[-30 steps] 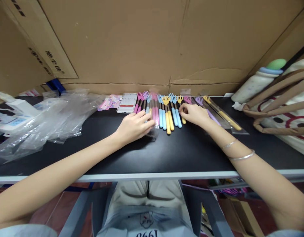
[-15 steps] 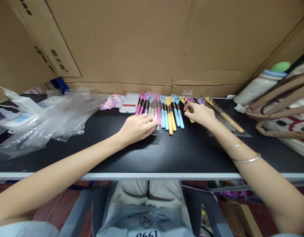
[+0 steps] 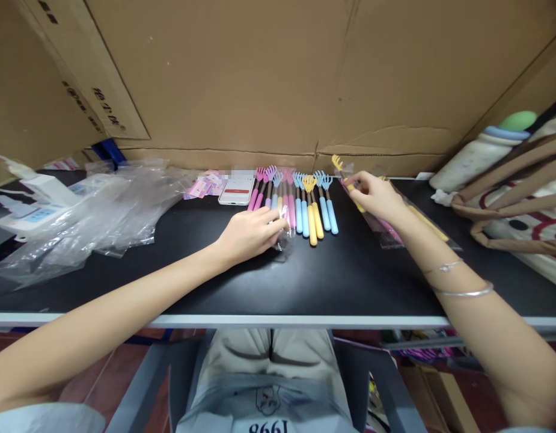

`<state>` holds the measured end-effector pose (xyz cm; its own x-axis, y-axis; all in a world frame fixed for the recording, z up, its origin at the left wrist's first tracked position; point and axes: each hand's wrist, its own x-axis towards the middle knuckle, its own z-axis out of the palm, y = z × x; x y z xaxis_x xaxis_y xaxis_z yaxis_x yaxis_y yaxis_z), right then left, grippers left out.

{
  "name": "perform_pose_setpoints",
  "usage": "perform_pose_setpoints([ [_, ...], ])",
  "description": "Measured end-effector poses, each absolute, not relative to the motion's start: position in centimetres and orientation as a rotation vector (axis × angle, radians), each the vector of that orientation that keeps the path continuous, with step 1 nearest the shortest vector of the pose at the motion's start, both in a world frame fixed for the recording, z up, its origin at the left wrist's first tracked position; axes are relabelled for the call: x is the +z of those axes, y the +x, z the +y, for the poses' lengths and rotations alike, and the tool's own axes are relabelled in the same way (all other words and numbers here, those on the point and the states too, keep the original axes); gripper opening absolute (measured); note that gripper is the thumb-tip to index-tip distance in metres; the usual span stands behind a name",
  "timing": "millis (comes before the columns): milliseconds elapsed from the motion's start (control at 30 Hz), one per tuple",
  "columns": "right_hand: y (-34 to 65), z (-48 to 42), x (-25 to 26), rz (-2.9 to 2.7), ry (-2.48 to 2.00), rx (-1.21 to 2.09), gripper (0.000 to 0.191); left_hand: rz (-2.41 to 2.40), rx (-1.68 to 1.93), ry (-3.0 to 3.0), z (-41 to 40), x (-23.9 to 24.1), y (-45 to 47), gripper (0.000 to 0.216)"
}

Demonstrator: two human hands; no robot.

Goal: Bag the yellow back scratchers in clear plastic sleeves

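A row of pink, blue and yellow back scratchers (image 3: 305, 201) lies on the black table (image 3: 305, 276) against the cardboard wall. My right hand (image 3: 375, 195) is closed on a yellow back scratcher (image 3: 343, 171), lifted off the table with its claw end up, over bagged scratchers (image 3: 395, 231). My left hand (image 3: 248, 233) rests at the left end of the row, fingers pinched on a clear plastic sleeve (image 3: 283, 237) holding a pink scratcher.
A phone (image 3: 236, 187) and pink labels (image 3: 203, 186) lie left of the row. Crumpled clear bags (image 3: 92, 210) and a white device (image 3: 29, 207) fill the left side. A tote bag (image 3: 521, 204) and a bottle (image 3: 480, 150) stand at the right.
My right hand picked the yellow scratcher out of the row's right end and lifted it up and to the right. My left hand stayed on the sleeve.
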<state>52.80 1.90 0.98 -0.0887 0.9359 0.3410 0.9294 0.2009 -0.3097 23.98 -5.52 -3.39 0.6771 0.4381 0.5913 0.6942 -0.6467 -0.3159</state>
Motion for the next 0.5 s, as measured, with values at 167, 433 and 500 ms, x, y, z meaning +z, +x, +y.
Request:
perform_pose_setpoints([
  [167,52.1,1.9,0.7,-1.743,-1.382,0.552,0.027,-0.870,-0.664,-2.370,-5.5,-3.5,23.9,0.017],
  [433,51.3,1.7,1.8,-1.279,-1.091,1.182,0.019,-0.974,-0.796,-2.400,-5.5,-3.3,23.9,0.024],
  [500,51.2,1.7,1.8,-1.221,-1.058,1.266,0.017,-1.087,-0.904,-2.402,-5.7,-2.9,23.9,0.025],
])
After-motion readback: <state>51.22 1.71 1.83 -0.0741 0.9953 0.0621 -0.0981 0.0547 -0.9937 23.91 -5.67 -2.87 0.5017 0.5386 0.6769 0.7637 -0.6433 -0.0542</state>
